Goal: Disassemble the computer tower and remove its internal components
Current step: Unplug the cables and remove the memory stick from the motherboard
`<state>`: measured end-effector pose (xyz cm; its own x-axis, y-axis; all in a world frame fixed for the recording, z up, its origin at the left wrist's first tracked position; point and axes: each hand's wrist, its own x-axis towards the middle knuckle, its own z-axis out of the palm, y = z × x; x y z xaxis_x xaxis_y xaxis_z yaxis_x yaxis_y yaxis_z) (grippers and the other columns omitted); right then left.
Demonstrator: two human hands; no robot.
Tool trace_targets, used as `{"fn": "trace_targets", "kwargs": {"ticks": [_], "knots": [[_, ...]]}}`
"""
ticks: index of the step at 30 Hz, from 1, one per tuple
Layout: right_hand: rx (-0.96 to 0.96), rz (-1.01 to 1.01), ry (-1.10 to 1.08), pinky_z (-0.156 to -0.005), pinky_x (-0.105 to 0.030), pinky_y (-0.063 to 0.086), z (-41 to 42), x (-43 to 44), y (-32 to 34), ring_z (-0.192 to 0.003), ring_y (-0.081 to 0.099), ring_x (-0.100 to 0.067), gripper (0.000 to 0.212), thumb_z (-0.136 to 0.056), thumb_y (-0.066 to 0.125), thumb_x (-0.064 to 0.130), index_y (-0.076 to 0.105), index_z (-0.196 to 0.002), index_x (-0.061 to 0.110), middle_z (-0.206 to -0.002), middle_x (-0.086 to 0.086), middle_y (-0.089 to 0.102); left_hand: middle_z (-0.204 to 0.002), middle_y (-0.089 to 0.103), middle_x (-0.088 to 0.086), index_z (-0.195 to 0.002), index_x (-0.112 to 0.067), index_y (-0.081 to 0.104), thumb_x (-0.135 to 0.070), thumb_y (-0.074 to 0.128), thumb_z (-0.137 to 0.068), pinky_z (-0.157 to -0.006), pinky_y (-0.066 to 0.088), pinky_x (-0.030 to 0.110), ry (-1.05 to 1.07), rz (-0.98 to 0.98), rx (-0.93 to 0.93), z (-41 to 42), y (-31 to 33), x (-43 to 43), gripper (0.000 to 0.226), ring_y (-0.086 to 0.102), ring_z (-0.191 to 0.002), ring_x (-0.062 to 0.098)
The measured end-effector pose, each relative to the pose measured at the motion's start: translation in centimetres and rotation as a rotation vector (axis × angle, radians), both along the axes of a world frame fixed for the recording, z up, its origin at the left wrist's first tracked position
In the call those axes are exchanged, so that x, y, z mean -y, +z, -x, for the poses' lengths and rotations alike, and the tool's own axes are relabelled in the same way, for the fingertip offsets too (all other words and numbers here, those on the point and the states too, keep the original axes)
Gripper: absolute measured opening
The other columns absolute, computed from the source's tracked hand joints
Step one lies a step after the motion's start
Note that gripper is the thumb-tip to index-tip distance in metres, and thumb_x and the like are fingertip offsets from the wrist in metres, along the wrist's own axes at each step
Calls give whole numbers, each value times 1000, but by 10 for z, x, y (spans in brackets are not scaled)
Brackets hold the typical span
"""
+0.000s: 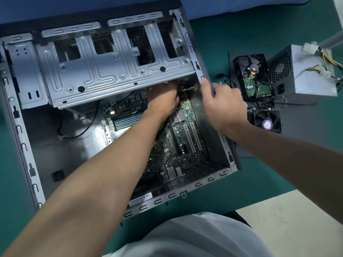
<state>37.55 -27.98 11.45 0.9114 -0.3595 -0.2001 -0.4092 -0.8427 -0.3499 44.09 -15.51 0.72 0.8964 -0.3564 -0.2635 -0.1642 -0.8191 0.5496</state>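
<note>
Now, tower [27, 145]: lies open on its side on the green mat [259, 34] and fills my view from the middle out to 9 o'clock.
Cage [111, 71]: grey metal, spans the tower's 12 o'clock end.
Board [185, 138]: green, sits on the tower's floor toward its 3 o'clock wall.
Left hand [163, 97]: reaches in over the board to the cage's lower edge, beside some wires [187, 88]. Its fingers are blurred and half hidden, so I cannot tell whether they grip anything.
Right hand [224, 108]: clamped on the tower's 3 o'clock wall, thumb on the rim.
Hands: near each other, not touching.
Drive [254, 76]: outside the tower at its 2 o'clock, circuit side up, on a dark panel [297, 145].
Supply [311, 75]: grey box at the drive's 3 o'clock, just beside it, wires trailing.
Fan [267, 121]: black, at the drive's 6 o'clock, near my right wrist.
</note>
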Motion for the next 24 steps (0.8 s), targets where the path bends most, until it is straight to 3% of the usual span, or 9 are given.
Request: {"fn": "trace_targets", "kwargs": {"ticks": [3,5,8,10,13,17,24], "knots": [[5,14,6,-66,-41,45,0,0,0,-69,52,-30,54,-93,20,60,35,-60,20,-67,-5,52,-76,38,-6,-93,-16,40,-21,36,-103,-70,36,22,-54,16,-202,-11,-2,0,11,37,-61,1],[8,20,10,-64,-40,43,0,0,-1,-67,51,-28,54,-94,20,59,36,-60,20,-66,-4,51,-80,40,-9,-90,-16,45,-24,34,-104,-66,36,12,-62,69,-194,-23,2,5,20,48,-66,-1],[12,21,11,-61,-38,39,1,1,-1,-60,48,-22,55,-94,21,59,36,-59,19,-64,-3,50,-114,54,5,-120,-12,51,-21,38,-102,-95,36,27,-32,112,-65,-35,3,14,24,49,-109,20],[19,16,14,-59,-37,37,1,1,-2,-58,46,-21,55,-95,22,59,35,-59,19,-62,-3,49,-129,51,13,-129,-12,48,-19,39,-101,-102,32,33,-14,87,-42,-38,0,16,30,45,-121,29],[31,11,12,-59,-36,37,1,1,-2,-58,46,-23,56,-94,23,59,34,-58,19,-62,-3,49,-127,54,11,-127,-13,52,-22,40,-101,-98,31,28,33,113,5,-45,-1,16,29,47,-121,26],[32,0,4,-62,-37,39,1,1,-3,-62,48,-27,55,-94,23,60,34,-58,20,-63,-3,48,-129,54,10,-129,-14,51,-24,43,-101,-103,34,33,-78,27,-83,-52,-1,14,31,48,-121,26],[45,-6,0,-63,-39,41,0,2,-4,-65,49,-29,55,-93,22,61,34,-56,21,-63,-3,48,-141,47,9,-140,-18,41,-21,41,-100,-106,38,41,-102,57,-160,-45,-7,15,40,47,-126,29]]}}
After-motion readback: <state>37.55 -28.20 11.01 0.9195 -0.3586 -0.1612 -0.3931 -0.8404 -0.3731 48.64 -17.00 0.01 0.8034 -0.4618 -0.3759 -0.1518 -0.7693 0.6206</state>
